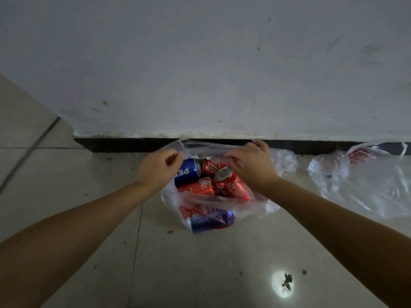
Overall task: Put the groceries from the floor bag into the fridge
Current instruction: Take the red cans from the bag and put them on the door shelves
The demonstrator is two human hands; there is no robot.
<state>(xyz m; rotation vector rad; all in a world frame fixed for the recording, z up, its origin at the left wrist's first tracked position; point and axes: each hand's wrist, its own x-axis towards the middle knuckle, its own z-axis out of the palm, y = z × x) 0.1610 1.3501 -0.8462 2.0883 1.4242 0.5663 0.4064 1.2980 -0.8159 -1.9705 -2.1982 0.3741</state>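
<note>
A clear plastic bag (249, 207) lies on the tiled floor against the wall's dark skirting. Inside it I see several soda cans: a blue Pepsi can (188, 172), red cola cans (232, 185) and another blue can (211, 221) under the plastic at the front. My left hand (159, 168) pinches the bag's rim on the left. My right hand (251, 163) grips the rim on the right, and the mouth is stretched wide between them. No fridge is in view.
A second clear plastic bag (364, 181) with something red inside lies to the right by the skirting (115, 145). The white wall (200, 74) fills the upper view. A small green scrap (287, 280) lies on the floor in a bright spot.
</note>
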